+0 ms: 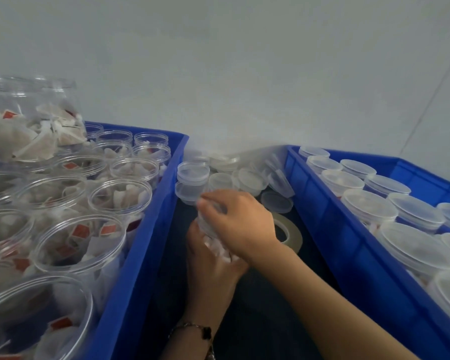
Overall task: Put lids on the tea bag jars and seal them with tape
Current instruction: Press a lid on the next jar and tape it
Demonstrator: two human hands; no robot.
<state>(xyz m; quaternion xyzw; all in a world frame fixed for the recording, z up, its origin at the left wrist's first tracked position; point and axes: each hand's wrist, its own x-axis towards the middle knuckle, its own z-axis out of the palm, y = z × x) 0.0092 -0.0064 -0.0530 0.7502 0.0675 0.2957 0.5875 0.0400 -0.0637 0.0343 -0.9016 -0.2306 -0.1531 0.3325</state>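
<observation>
Between two blue crates I hold a clear jar of tea bags (218, 249) over a dark surface. My left hand (211, 271) grips its body from below. My right hand (240, 222) covers its top, fingers curled around a clear lid (205, 216) there; the lid is blurred and mostly hidden. A roll of tape (292, 233) lies flat just right of my hands. Loose clear lids (194, 171) are stacked and scattered behind them.
The left blue crate (151, 229) holds several open jars of tea bags (120, 194), with one jar (34, 120) raised above the rest. The right blue crate (330, 229) holds several lidded jars (369, 207). A pale wall stands behind.
</observation>
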